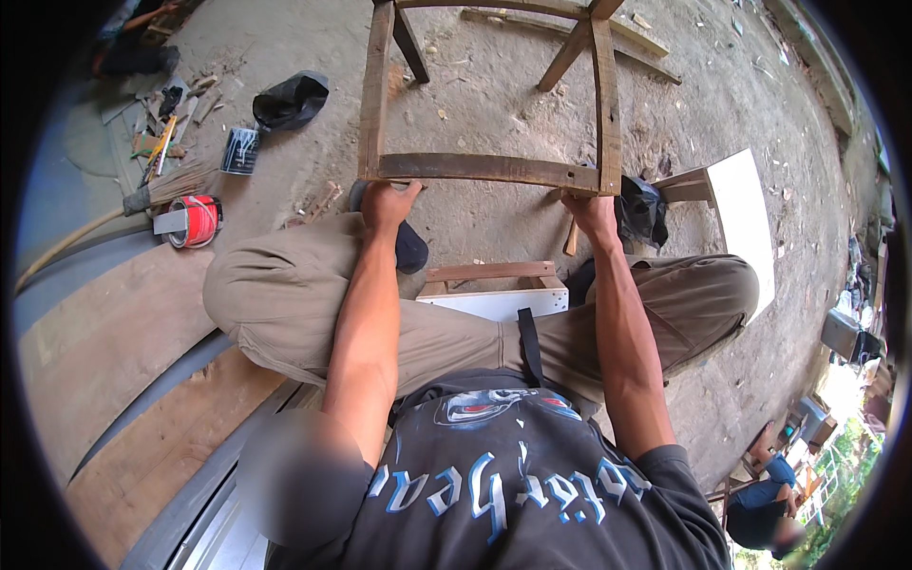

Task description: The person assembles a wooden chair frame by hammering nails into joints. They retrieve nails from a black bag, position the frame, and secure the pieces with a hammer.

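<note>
A bare wooden frame (484,167) with legs, like that of a stool or chair, is held up in front of me. My left hand (387,203) closes on its near left corner, the thumb along the near rail and the other fingers mostly hidden. At the near right corner, my right hand (591,211) grips the same frame from below. Beneath that hand a wooden tool handle (571,238) shows; its other end is hidden. Between my legs lies a smaller wooden piece with a white board (494,303).
To the left are a red can (201,224), a dark can (239,152), a broom (173,186), a black bag (291,101) and wooden planks (133,313). On the right stand a white panel (747,228) and another black bag (643,211). A person (768,503) is at far lower right.
</note>
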